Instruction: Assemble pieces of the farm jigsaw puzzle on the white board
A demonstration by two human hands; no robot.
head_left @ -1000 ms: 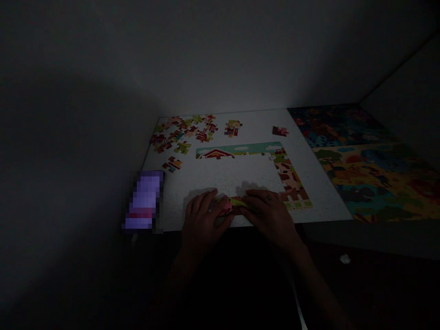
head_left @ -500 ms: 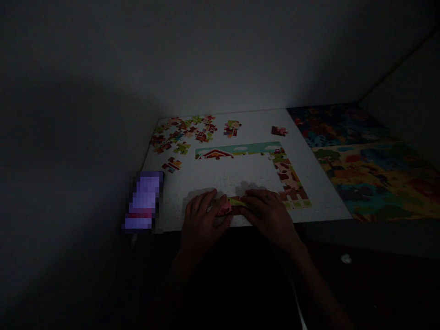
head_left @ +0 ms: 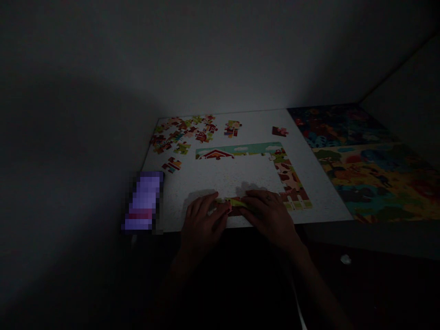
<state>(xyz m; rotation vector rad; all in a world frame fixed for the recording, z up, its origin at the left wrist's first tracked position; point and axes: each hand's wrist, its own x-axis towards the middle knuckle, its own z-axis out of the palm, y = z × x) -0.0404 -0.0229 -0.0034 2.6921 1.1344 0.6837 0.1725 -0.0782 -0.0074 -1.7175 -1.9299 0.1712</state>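
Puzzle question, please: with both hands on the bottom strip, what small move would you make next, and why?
Probably press the bottom strip flat and nudge it right toward the right edge. The left hand and right hand both rest on it, and whether it joins there is too dark to tell.

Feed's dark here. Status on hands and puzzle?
Left hand and right hand flat, pressing bottom-edge pieces. Puzzle frame part built. Loose pieces far left.
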